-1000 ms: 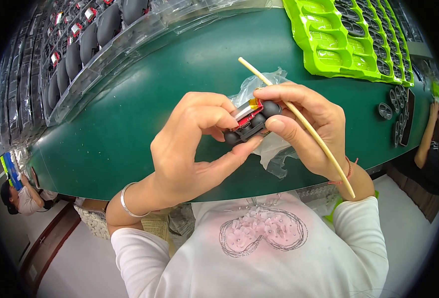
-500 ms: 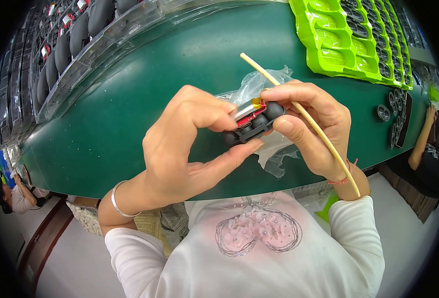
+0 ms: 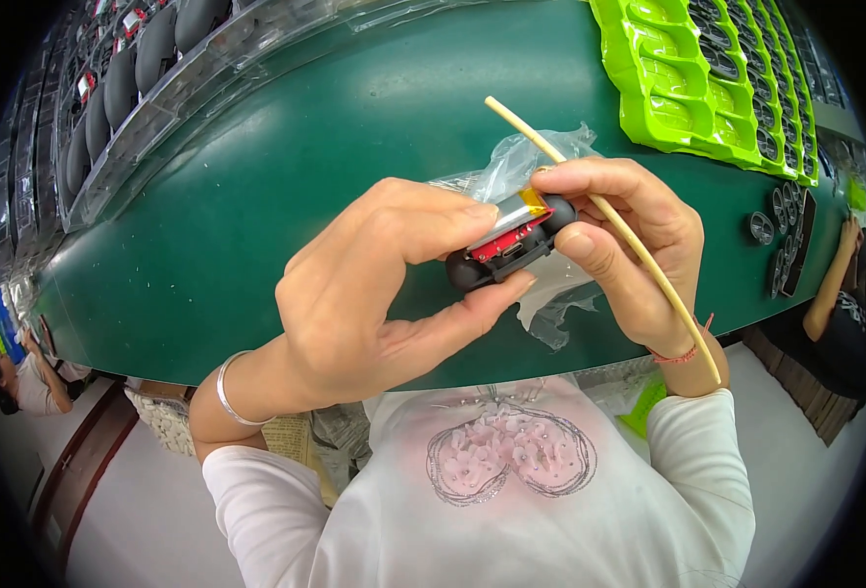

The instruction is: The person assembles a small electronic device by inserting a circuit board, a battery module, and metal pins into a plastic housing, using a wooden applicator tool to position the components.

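Observation:
Between my two hands, above the green table, is a small black electronic device (image 3: 464,273) with rounded ends. A red circuit board (image 3: 507,244) and a silver battery with yellow tape (image 3: 526,206) show in its opened side. My left hand (image 3: 374,265) pinches it, index finger on the battery and thumb along the lower edge. My right hand (image 3: 639,245) grips the device's right end with thumb and index finger. A thin pale wooden stick (image 3: 639,250) also lies in the right hand, slanting from beyond the fingers back to the wrist.
Crumpled clear plastic bags (image 3: 521,157) lie behind and under the hands. A bright green tray (image 3: 668,83) of dark oval parts is at the far right, with loose round parts (image 3: 761,227) nearby. Clear trays (image 3: 173,113) of black devices line the far left. Other people sit at both sides.
Both hands and the device have shifted slightly to the right. My left index finger has moved up onto the battery, which now sits lower against the red board.

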A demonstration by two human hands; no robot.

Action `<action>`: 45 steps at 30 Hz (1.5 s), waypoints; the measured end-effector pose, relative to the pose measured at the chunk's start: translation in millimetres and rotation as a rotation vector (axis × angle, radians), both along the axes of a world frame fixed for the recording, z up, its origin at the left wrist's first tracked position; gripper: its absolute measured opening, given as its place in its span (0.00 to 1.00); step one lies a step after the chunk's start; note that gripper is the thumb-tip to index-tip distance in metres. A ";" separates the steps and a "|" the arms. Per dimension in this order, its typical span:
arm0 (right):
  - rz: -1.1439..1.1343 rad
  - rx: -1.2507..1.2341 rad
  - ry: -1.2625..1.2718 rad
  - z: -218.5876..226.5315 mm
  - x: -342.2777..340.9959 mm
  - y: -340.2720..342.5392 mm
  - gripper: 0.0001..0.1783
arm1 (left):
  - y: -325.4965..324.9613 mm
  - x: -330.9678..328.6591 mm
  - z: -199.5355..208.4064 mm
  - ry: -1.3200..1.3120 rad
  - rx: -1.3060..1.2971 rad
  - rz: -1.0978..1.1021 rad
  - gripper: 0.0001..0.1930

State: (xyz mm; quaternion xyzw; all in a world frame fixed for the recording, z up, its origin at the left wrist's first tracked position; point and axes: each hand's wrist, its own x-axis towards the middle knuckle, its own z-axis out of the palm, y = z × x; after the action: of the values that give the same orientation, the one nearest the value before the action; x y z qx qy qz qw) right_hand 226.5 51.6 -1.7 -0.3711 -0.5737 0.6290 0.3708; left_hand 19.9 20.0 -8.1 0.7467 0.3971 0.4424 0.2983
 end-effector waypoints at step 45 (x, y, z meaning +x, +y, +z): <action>-0.096 0.187 0.004 -3.5 5.2 -7.8 0.15 | -2.7 0.0 11.7 -0.522 -0.735 -0.079 0.18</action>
State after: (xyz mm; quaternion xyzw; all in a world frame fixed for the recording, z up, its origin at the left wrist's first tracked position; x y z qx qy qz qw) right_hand 231.7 43.8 -5.2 -0.3604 -0.6108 0.5550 0.4347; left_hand 19.9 17.3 3.6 0.4693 0.4106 0.4339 0.6503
